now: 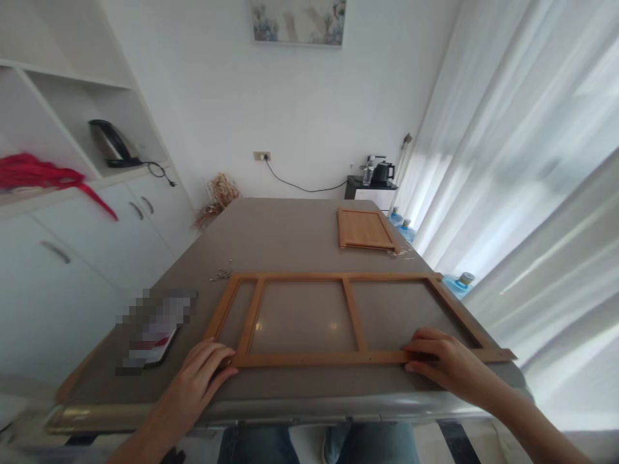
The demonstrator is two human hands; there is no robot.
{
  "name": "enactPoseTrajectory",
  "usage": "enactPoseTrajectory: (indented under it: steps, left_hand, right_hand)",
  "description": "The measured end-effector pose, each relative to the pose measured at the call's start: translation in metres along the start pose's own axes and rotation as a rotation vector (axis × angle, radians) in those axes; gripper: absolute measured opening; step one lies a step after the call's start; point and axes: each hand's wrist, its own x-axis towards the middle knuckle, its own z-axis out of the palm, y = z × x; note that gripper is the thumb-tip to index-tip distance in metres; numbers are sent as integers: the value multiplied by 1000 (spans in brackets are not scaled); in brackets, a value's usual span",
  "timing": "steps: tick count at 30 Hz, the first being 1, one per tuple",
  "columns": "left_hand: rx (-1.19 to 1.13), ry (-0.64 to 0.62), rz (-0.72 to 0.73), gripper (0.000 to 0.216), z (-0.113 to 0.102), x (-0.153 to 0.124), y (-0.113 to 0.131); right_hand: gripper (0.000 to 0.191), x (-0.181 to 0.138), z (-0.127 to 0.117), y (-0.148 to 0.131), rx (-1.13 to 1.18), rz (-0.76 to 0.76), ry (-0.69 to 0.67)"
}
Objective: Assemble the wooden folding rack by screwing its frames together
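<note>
Dk blue jeans (376, 444), bare forearms (512, 412)

No text, label, brand, number or sign could be read. The flat item (167, 345) at the left of the desk (280, 232) was largely masked by coarse blocks, so any print there was illegible. On the clear bottle (368, 174) and the black kettle (383, 173), too small in the distance, and the steel kettle (107, 142), markings could not be made out.
</note>
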Motion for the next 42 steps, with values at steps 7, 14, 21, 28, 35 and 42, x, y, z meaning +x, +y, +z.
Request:
enactPoseTrajectory:
  steps: [7, 14, 21, 28, 35, 42]
  left_hand:
    - [-54, -104, -54, 12, -14, 7, 8]
    - [-79, -118, -114, 14, -10, 42, 0]
    - [-12, 2, -213, 26, 8, 37, 24]
    - [-30, -284, -99, 38, 19, 15, 52]
    - [23, -124, 6, 33, 24, 14, 46]
    - [72, 9, 109, 26, 35, 7, 33]
  right_hand:
    - [30, -6, 7, 19, 60, -13, 70]
    - [39, 15, -11, 29, 58, 21, 165]
    - [43, 52, -23, 34, 39, 6, 165]
    - [43, 73, -27, 44, -37, -71, 321]
    - [38, 89, -24, 24, -54, -49, 209]
    - [43, 84, -16, 11, -109, 18, 138]
